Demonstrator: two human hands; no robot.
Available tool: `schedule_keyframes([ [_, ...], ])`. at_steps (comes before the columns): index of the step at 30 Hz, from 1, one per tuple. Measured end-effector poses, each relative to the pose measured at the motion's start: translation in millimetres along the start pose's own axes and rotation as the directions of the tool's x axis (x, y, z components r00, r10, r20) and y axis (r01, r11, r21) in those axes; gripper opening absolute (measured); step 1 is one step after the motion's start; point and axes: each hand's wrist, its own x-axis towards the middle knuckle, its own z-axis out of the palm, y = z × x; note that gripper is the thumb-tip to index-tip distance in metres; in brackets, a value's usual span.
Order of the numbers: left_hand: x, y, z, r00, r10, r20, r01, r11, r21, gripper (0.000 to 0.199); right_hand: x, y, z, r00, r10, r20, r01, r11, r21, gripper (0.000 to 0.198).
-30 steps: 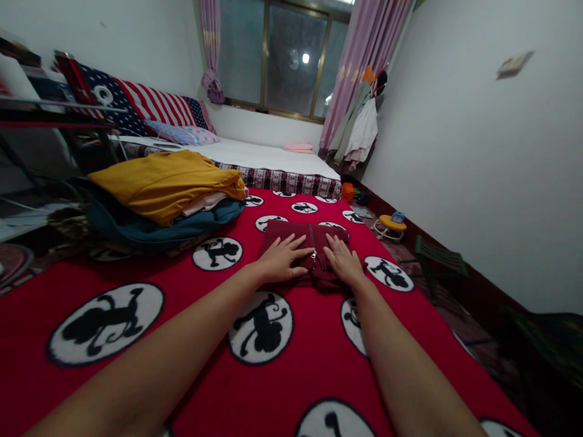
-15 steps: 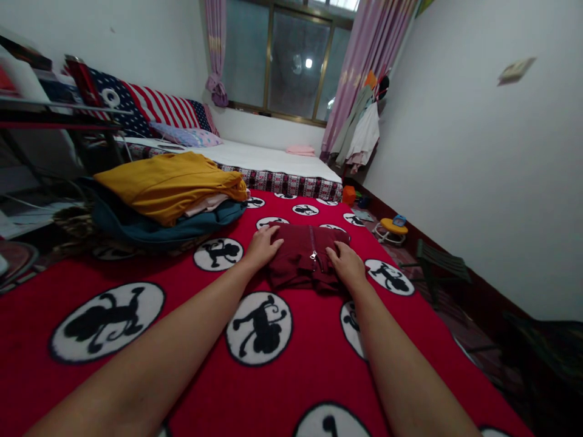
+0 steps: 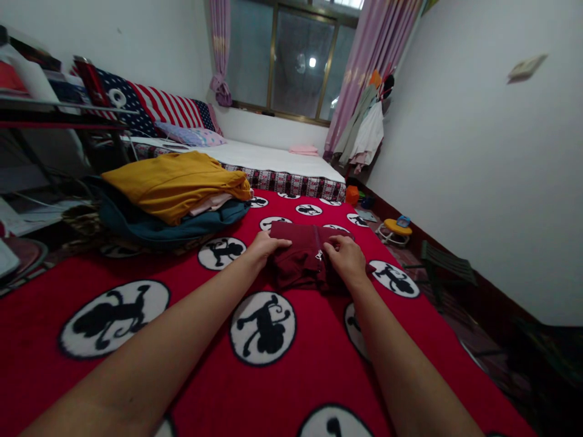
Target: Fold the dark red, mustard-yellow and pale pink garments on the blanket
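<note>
A maroon zip-up garment (image 3: pixel 298 252) lies folded in a compact bundle on the red blanket (image 3: pixel 200 376), its zipper and metal pull facing up. At its left edge, my left hand (image 3: pixel 265 247) has the thumb laid over the cloth, the other fingers partly hidden at the side. My right hand (image 3: pixel 347 258) grips the right part of the garment, fingers curled close to the zipper pull. The near side of the bundle is rumpled.
Left of the bundle sits a clothes pile, with a mustard-yellow garment (image 3: pixel 173 182) over a teal one (image 3: pixel 182 227). Behind is a white-covered bed (image 3: pixel 259 155). Along the right wall stand a yellow-topped stool (image 3: pixel 397 227) and a dark folding stool (image 3: pixel 449 264).
My left thumb has stretched further over the garment, and my right fingers have curled in nearer the zipper. The near folds have shifted slightly. The view has moved a little.
</note>
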Motion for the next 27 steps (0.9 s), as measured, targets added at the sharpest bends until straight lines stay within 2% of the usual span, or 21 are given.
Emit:
schedule_keyframes([
  [2, -3.8, 2.4, 5.6, 0.999, 0.043, -0.013, -0.043, 0.999, 0.012, 0.040, 4.1, 0.8, -0.8, 0.999, 0.036, 0.010, -0.036, 0.997, 0.070, 0.036],
  [5, -10.3, 5.2, 17.8, 0.965, 0.262, 0.014, -0.260, 0.951, 0.169, 0.043, 12.2, -0.6, -6.5, 0.995, 0.075, 0.071, -0.089, 0.971, 0.222, 0.046],
  [7, -19.9, 7.1, 28.7, 0.896, 0.432, 0.096, -0.440, 0.846, 0.302, 0.046, 15.0, -5.5, -14.2, 0.985, 0.074, 0.156, -0.125, 0.930, 0.347, 0.059],
  [9, -34.8, 8.5, 40.5, 0.813, 0.544, 0.208, -0.579, 0.714, 0.394, 0.054, 12.7, -14.3, -24.6, 0.966, 0.040, 0.255, -0.166, 0.851, 0.498, 0.066],
  [12, -59.5, 8.1, 55.3, 0.719, 0.594, 0.361, -0.691, 0.551, 0.468, 0.057, 1.2, -30.5, -39.8, 0.939, -0.039, 0.341, -0.221, 0.691, 0.688, 0.055],
  [14, -70.3, 6.2, 60.9, 0.689, 0.592, 0.419, -0.722, 0.507, 0.471, 0.049, -6.6, -37.4, -44.0, 0.934, -0.067, 0.351, -0.240, 0.611, 0.755, 0.046],
  [16, -73.5, 4.6, 62.8, 0.689, 0.559, 0.462, -0.725, 0.546, 0.420, 0.038, -10.3, -37.4, -41.2, 0.946, -0.027, 0.323, -0.252, 0.565, 0.786, 0.040],
  [19, -65.2, 5.2, 60.1, 0.693, 0.445, 0.567, -0.644, 0.735, 0.210, 0.032, -7.6, -27.0, -30.1, 0.954, 0.134, 0.267, -0.297, 0.522, 0.800, 0.027],
  [21, -53.4, 7.8, 54.4, 0.703, 0.409, 0.583, -0.557, 0.826, 0.092, 0.032, -4.0, -19.2, -25.6, 0.946, 0.170, 0.275, -0.323, 0.478, 0.817, 0.024],
  [22, -46.0, 9.4, 49.9, 0.723, 0.420, 0.549, -0.545, 0.834, 0.080, 0.032, -2.5, -16.5, -25.8, 0.945, 0.162, 0.285, -0.327, 0.452, 0.830, 0.025],
  [24, -29.5, 12.9, 37.6, 0.763, 0.500, 0.408, -0.599, 0.786, 0.157, 0.036, -1.1, -14.1, -31.8, 0.946, 0.137, 0.295, -0.325, 0.415, 0.850, 0.028],
  [26, -13.2, 16.9, 21.4, 0.764, 0.586, 0.271, -0.645, 0.706, 0.291, 0.048, -2.0, -15.0, -44.4, 0.948, 0.109, 0.299, -0.317, 0.418, 0.852, 0.027],
  [27, -6.4, 19.7, 12.6, 0.760, 0.601, 0.245, -0.648, 0.681, 0.341, 0.055, -3.2, -16.1, -52.2, 0.950, 0.081, 0.303, -0.307, 0.432, 0.848, 0.026],
])
